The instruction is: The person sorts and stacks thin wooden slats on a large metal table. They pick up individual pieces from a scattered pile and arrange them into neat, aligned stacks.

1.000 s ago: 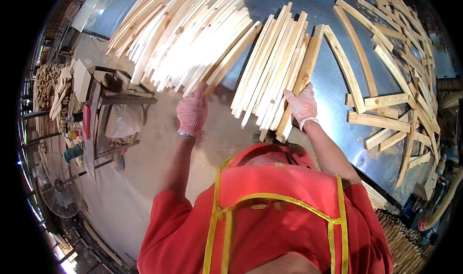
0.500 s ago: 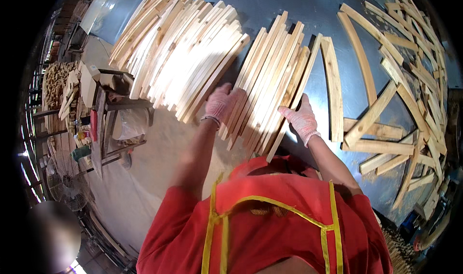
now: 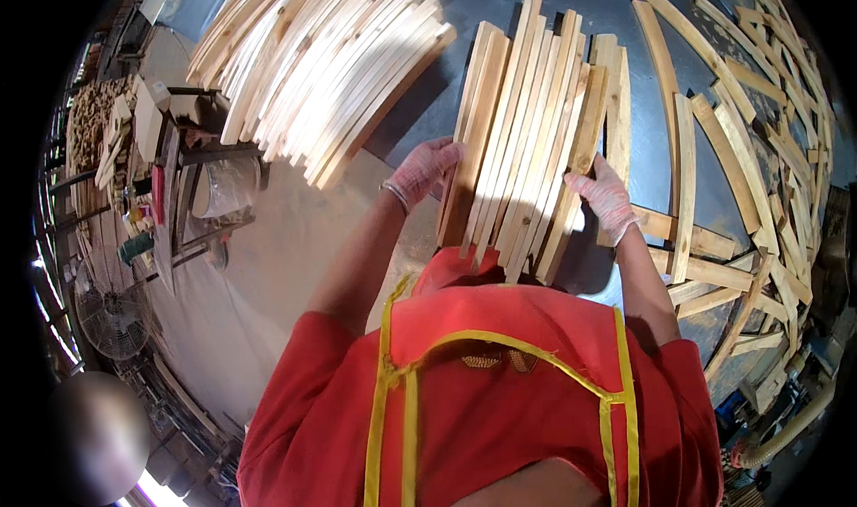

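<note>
A bundle of pale wooden slats (image 3: 527, 132) stands on edge, side by side, at the table's near edge in front of me. My left hand (image 3: 423, 173), in a pinkish-white knit glove, is closed against the bundle's left side, its fingertips hidden behind the outer slat. At the right side, my right hand (image 3: 609, 200), gloved alike, has its thumb and fingers on the outermost slat. The slats lie squeezed between both hands, their ends uneven. Just beyond the right hand, a curved slat (image 3: 622, 105) is partly covered by the bundle.
A wide row of similar slats (image 3: 330, 70) lies at the far left of the metal table (image 3: 406, 114). Loose curved pieces (image 3: 723, 150) are heaped along the right. Off to the left stand a wooden stand (image 3: 170, 186) and a fan (image 3: 114, 315); a hose (image 3: 790, 431) runs at lower right.
Both hands have shifted right with the bundle, which is now closer to me, more upright and pressed tighter together. The view has shifted too, so the left row sits higher.
</note>
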`<state>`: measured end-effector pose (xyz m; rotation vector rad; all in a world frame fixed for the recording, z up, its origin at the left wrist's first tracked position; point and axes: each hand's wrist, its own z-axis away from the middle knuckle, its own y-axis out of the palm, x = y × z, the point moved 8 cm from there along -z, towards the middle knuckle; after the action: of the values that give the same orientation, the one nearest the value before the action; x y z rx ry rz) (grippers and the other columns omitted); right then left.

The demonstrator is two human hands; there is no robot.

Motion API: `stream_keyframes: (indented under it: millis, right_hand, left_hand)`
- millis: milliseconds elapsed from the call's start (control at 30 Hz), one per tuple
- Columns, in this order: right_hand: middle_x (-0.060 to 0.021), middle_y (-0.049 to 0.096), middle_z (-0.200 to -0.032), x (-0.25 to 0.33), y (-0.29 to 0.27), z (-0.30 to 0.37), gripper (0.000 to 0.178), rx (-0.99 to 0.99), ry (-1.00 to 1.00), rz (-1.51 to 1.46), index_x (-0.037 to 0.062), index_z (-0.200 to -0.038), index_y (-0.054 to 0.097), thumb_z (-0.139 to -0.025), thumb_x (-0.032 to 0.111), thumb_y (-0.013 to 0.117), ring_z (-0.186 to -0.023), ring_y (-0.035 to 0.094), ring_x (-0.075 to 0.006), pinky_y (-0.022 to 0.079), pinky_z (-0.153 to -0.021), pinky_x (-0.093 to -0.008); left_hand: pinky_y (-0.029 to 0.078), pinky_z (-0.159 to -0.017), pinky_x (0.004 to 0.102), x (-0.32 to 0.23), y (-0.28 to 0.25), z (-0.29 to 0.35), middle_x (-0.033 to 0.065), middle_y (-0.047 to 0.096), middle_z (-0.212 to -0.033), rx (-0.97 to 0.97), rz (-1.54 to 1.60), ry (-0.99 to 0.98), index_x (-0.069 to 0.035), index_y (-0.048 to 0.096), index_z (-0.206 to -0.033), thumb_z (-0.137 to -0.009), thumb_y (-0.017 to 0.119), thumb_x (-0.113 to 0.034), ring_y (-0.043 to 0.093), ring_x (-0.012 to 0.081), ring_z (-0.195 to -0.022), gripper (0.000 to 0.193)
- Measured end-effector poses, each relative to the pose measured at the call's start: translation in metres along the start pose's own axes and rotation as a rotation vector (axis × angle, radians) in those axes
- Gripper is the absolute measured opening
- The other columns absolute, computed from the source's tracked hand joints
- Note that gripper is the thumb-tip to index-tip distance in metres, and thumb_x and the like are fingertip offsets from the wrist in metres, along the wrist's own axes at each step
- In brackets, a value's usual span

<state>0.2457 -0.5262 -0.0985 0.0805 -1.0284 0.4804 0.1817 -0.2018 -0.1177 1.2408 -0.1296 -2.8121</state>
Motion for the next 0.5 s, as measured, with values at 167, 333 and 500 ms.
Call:
stream_keyframes:
  millis: [167, 333, 500]
  right_hand:
    - [-0.0288, 0.057, -0.147, -0.005, 0.020, 0.004, 0.103, -0.218, 0.031, 0.345, -0.0089, -0.159, 0.033, -0.086, 0.041, 0.085, -0.132, 0.061, -0.0380, 0.048, -0.111, -0.0405]
    - [-0.0359, 0.042, -0.158, -0.029, 0.029, 0.002, 0.113, -0.346, -0.033, 0.453, -0.0111, -0.162, 0.023, -0.087, 0.050, 0.082, -0.151, 0.041, -0.0443, 0.036, -0.123, -0.0412]
    - [-0.0319, 0.040, -0.163, -0.017, 0.034, 0.009, 0.103, -0.248, -0.067, 0.159, -0.0096, -0.163, 0.022, -0.092, 0.035, 0.082, -0.154, 0.038, -0.0383, 0.031, -0.126, -0.0390]
  left_hand:
    - [0.052, -0.072, 0.0355, -0.031, 0.003, -0.004, 0.0077, 0.066, -0.085, -0.169, -0.842, 0.247, -0.004, 0.068, -0.098, -0.101, 0.064, -0.029, 0.064, 0.0160, -0.078, 0.026]
    - [0.054, -0.071, 0.0344, -0.030, -0.018, -0.024, 0.0086, 0.071, -0.089, -0.114, -0.535, 0.305, -0.004, 0.073, -0.104, -0.096, 0.072, -0.030, 0.066, 0.0186, -0.083, 0.027]
    - [0.054, -0.069, 0.0334, -0.062, -0.023, 0.015, 0.0070, 0.073, -0.094, -0.039, -0.187, 0.127, 0.000, 0.074, -0.119, -0.097, 0.074, -0.031, 0.066, 0.0194, -0.078, 0.038]
